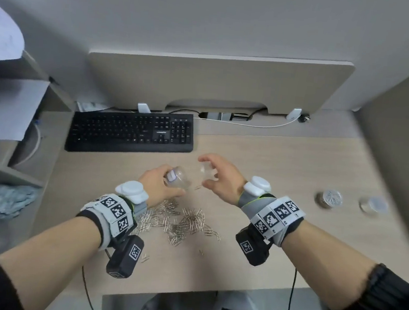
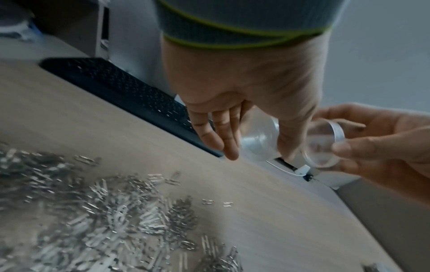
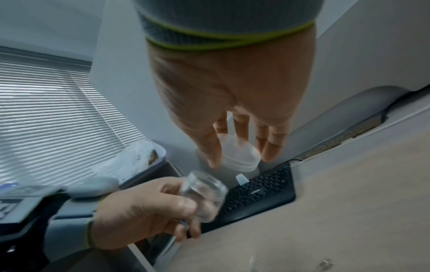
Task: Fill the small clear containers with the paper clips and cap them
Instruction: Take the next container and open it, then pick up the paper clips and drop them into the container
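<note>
Left hand: the left hand is gripping an empty clear jar above the desk, thumb and fingers curling round it, mouth pointing toward the other hand.
Right hand: the right hand is holding the clear cap just beside the jar's mouth, not touching it; thumb and fingertips are pinching its rim, fingers spread.
Desk: the desk is carrying a keyboard at the back left and a divider behind it.
Clips: a loose pile of clips is lying near the front edge, between the wrists, below the jar.
Other jars: a filled jar and a capped jar are standing well apart to the right.
Unclear: motion is blurring both right-hand jars; what the capped one contains cannot be told.
</note>
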The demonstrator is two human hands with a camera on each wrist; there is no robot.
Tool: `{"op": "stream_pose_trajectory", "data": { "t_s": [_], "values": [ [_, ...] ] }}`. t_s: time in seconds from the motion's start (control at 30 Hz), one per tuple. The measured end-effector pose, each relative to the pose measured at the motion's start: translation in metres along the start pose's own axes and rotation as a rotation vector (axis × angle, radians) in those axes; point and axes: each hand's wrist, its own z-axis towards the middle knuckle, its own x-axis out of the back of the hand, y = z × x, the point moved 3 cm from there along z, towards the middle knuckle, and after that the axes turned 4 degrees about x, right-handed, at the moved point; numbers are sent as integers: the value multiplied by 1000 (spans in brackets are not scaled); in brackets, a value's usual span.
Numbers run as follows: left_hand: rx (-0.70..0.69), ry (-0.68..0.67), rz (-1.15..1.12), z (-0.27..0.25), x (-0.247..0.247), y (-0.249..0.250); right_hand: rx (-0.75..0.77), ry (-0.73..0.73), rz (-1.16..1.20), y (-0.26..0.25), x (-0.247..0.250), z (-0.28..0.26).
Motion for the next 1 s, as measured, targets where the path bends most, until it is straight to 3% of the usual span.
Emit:
{"op": "stream_pose_trajectory", "data": {
  "t_s": [0.23,0.33,0.57,0.73,1.0],
  "values": [
    [85,96,-88,-18,16,-26,-418,-74,-339,52,-8,-19],
    [120,132,-105,-27,9,-33,-520,-87,-385,74,-2,-29],
    [134,168,72,-45,-10,-23,-544,-249,-543,127,15,-42],
    [191,190,94,-44,-28,-3,-591,-234,-620,166,16,-54],
    [145,128,85,-38,-47,1,-722,-220,-621,161,26,-81]
  ]
}}
